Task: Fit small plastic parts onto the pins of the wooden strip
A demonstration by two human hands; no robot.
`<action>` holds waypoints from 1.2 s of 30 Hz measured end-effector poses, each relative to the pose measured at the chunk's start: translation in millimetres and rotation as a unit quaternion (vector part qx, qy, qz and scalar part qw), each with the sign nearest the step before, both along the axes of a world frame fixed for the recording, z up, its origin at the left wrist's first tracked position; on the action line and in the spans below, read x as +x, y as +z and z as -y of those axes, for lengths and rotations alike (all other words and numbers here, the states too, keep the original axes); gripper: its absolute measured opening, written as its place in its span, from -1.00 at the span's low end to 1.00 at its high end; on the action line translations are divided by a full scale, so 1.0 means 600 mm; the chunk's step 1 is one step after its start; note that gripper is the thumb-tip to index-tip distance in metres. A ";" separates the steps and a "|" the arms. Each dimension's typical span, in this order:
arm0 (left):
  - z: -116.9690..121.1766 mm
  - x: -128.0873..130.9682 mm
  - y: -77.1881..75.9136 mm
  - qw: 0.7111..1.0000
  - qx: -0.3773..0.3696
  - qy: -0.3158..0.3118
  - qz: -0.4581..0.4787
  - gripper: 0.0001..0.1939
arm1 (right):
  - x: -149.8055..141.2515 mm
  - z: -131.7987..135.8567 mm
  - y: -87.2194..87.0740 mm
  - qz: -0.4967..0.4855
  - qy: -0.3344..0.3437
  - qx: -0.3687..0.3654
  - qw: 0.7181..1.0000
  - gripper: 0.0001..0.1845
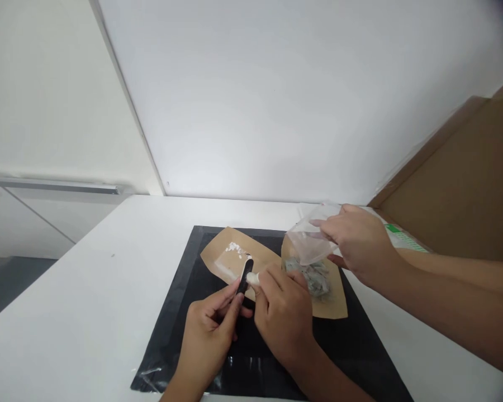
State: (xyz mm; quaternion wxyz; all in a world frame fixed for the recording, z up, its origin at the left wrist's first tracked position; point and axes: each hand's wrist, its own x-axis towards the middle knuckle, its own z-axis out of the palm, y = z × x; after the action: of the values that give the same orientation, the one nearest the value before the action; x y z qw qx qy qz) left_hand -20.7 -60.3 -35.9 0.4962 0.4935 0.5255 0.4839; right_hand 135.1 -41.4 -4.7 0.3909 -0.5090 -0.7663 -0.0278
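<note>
Left hand [209,324]: grip pinched, thumb against fingers, around the lower part of one slim black bar [245,276]; bar tilted, top end pointing away from the wearer.
Right hand [285,312]: grip closed on one small white piece [252,278], mostly covered by the fingers; its exposed end is at the bar's right side, contact likely but hard to confirm.
Bar position: between the two hands, upper end projecting beyond the left grip, seen over the near part of the left paper sheet [260,254].
Paper: two brown sheets, left and right, side by side on one black mat [180,312].
Left sheet load: small white bits [233,248], several, too small to count.
Right sheet load: greyish pieces [316,279], heaped and overlapping, number unclear; right paper sheet [334,307] bare along its near edge.
Co-worker: two forearms from the right; nearer hand [358,240] grips one clear plastic bag [312,237] above the right sheet.
Support: one white counter [88,301] under the mat.
</note>
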 end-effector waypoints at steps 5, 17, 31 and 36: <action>0.000 -0.001 0.000 1.000 0.003 0.009 -0.006 -0.44 | 0.003 0.000 -0.001 0.000 0.017 -0.002 1.000 -0.73; 0.002 -0.003 -0.004 1.000 -0.001 0.009 0.015 -0.39 | -0.004 -0.001 -0.008 -0.018 -0.005 0.002 1.000 -0.73; 0.000 -0.004 -0.013 1.000 0.002 0.005 0.013 -0.42 | 0.051 -0.032 0.026 -0.036 0.046 -0.003 0.998 -0.72; 0.001 -0.001 -0.013 1.000 0.001 0.003 0.020 -0.42 | -0.003 0.000 -0.013 -0.003 -0.017 -0.003 1.000 -0.69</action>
State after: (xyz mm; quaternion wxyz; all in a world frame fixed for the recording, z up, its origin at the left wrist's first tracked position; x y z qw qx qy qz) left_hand -21.2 -60.7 -43.7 0.5048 0.4829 0.5161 0.4957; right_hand 133.3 -41.1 -12.3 0.3911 -0.5238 -0.7561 -0.0303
